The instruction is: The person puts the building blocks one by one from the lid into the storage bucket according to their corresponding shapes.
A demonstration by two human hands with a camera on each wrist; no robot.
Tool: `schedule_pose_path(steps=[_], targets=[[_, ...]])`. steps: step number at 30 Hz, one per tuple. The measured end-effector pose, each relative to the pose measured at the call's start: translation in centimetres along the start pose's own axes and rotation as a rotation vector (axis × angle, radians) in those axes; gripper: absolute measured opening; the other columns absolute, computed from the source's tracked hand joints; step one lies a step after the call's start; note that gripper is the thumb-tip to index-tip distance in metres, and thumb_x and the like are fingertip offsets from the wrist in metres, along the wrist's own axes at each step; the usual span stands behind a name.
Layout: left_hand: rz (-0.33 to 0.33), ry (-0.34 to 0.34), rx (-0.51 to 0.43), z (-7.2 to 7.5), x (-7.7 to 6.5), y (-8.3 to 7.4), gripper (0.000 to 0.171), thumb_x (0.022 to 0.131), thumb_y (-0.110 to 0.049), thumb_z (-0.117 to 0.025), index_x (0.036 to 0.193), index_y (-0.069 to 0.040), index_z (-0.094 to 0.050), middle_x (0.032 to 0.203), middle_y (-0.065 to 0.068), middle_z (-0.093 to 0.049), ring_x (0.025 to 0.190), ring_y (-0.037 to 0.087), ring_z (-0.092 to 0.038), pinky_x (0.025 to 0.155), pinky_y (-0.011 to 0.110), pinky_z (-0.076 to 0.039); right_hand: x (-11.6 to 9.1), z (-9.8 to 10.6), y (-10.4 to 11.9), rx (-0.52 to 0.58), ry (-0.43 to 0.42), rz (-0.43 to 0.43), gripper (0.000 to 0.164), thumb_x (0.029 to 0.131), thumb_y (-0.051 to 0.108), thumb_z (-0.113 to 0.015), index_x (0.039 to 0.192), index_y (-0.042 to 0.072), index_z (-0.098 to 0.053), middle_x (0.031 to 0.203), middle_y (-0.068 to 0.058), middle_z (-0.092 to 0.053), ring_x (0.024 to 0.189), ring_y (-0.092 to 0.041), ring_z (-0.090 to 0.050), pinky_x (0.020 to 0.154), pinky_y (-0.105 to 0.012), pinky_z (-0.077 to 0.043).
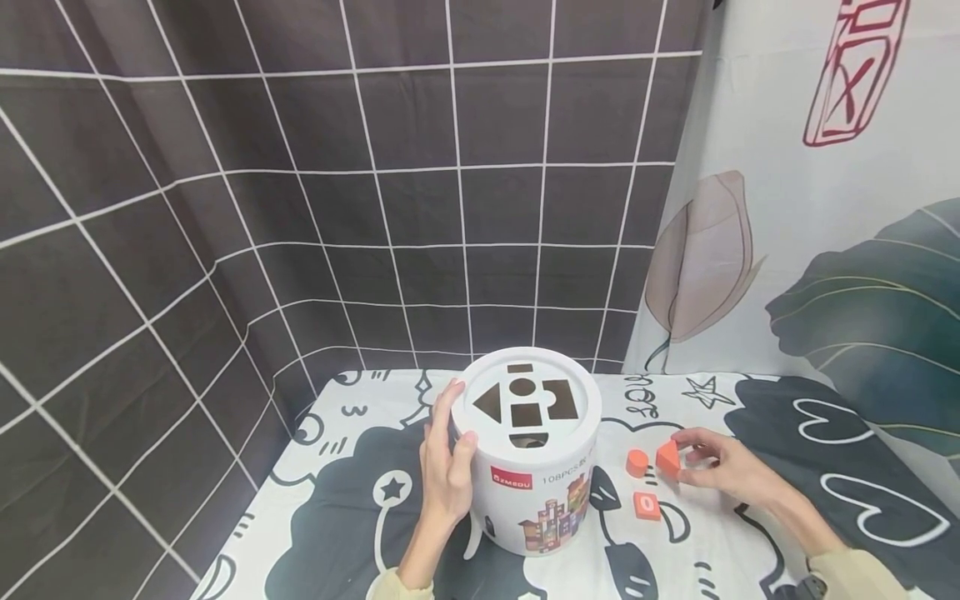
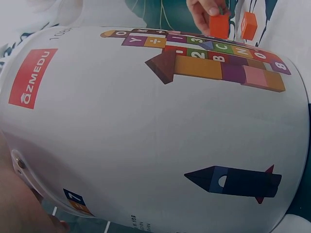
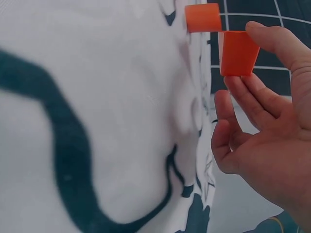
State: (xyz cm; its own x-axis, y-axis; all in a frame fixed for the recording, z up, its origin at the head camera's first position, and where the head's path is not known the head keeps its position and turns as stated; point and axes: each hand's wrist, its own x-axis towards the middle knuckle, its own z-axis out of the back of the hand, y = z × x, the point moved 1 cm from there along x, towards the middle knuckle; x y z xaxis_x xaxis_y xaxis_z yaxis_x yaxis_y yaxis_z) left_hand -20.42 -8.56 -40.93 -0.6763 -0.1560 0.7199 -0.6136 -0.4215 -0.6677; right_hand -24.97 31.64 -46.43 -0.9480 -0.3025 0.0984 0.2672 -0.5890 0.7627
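Observation:
A white bucket (image 1: pixel 517 521) with a shape-sorter lid (image 1: pixel 480 433) stands upright on the patterned cloth. My left hand (image 1: pixel 444 471) rests along the bucket's left side, its fingers and thumb reaching up to the rim. To the right of the bucket, my right hand (image 1: pixel 723 468) pinches an orange triangular block (image 1: pixel 667 460) between thumb and fingers. Beside that block is an orange cylinder block (image 1: pixel 637 463). In front of the cylinder lies an orange square block (image 1: pixel 647 506) marked with a 0. The right wrist view shows the pinched block (image 3: pixel 238 54) just below the cylinder (image 3: pixel 203 18).
The black-and-white cloth (image 1: pixel 337 492) spreads under everything. Behind it hangs a dark curtain (image 1: pixel 412 208) with a white grid. At the right hangs a pale curtain (image 1: pixel 795 208) with leaf prints.

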Motion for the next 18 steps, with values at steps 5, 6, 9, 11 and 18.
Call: schedule_pose_path(steps=[5,6,9,11,18], targets=[[0.004,0.004,0.009,0.0,0.0,0.0,0.058,0.087,-0.027,-0.045,0.142,-0.008,-0.053,0.15,0.011,-0.049,0.132,0.043,-0.047,0.099,0.082,-0.012,0.2,0.5,1.1,-0.02,-0.037,0.035,0.052,0.08,0.012,-0.081,0.125,-0.005,-0.06,0.113,-0.013,-0.066,0.094,-0.025,-0.063,0.071,-0.029,-0.049],[0.005,0.006,0.011,0.0,0.0,0.0,0.059,0.087,-0.026,-0.045,0.142,-0.008,-0.053,0.15,0.011,-0.048,0.132,0.043,-0.048,0.1,0.082,-0.012,0.2,0.6,1.5,-0.026,-0.045,0.036,0.053,0.081,0.012,-0.081,0.125,-0.005,-0.059,0.113,-0.013,-0.066,0.095,-0.026,-0.063,0.072,-0.029,-0.049],[0.009,0.01,0.012,0.0,0.0,0.0,0.059,0.086,-0.025,-0.045,0.143,-0.008,-0.052,0.15,0.011,-0.048,0.131,0.044,-0.048,0.1,0.082,-0.011,0.3,1.1,2.7,-0.042,-0.067,0.041,0.055,0.081,0.015,-0.082,0.127,-0.004,-0.059,0.114,-0.012,-0.066,0.098,-0.028,-0.064,0.075,-0.031,-0.051],[0.01,0.01,0.01,0.0,0.0,0.0,0.059,0.086,-0.025,-0.045,0.142,-0.008,-0.052,0.15,0.011,-0.048,0.131,0.044,-0.048,0.1,0.082,-0.011,0.4,1.5,3.6,-0.047,-0.079,0.053,0.054,0.082,0.017,-0.082,0.127,-0.003,-0.059,0.115,-0.011,-0.066,0.1,-0.026,-0.064,0.077,-0.031,-0.052],[0.003,0.005,0.004,0.1,0.1,-0.1,0.058,0.085,-0.023,-0.046,0.14,-0.007,-0.054,0.149,0.012,-0.049,0.137,0.045,-0.04,0.101,0.082,-0.01,0.9,2.6,6.9,-0.099,-0.116,0.131,0.051,0.084,0.019,-0.081,0.127,0.001,-0.06,0.116,-0.007,-0.066,0.103,-0.024,-0.063,0.082,-0.031,-0.05]])
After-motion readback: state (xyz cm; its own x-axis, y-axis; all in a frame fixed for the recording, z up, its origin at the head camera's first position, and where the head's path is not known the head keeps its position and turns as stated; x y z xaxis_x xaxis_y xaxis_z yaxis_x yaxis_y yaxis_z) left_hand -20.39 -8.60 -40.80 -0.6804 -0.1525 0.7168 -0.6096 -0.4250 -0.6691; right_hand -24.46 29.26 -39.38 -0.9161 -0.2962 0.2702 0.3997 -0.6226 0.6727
